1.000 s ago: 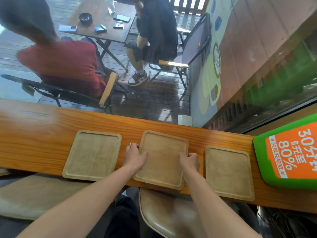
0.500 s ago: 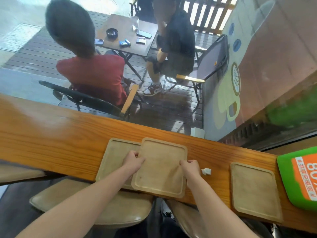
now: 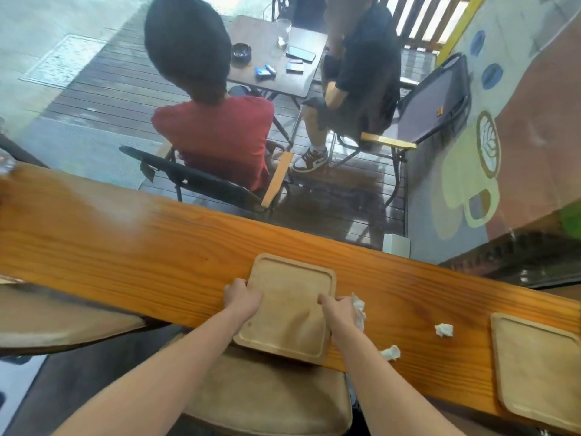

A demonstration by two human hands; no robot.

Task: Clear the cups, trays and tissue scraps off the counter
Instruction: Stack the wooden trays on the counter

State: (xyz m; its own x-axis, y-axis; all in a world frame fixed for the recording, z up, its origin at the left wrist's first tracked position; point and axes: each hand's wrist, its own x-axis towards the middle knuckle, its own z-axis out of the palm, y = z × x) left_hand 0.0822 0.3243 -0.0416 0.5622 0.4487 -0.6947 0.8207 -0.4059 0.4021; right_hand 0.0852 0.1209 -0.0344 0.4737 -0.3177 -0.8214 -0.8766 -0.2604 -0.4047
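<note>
My left hand [image 3: 243, 298] and right hand [image 3: 338, 309] grip the tray [image 3: 292, 309] at lower centre, now slid over the 2nd one. That bares 3 tissue scraps [image 3: 444, 329] to its right; the far tray [image 3: 534, 366] waits at lower right.

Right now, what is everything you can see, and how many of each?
counter: one, orange-brown wood, across the middle.
wooden trays: two, pale tan; held tray at the near edge, other tray far right.
tissue scraps: three, white, on the counter right of the held tray.
stools: two, tan seats, under the counter.
seated people: two, in red and black, outside at a dark table.
hands: left hand and right hand, gripping the held tray's sides.
</note>
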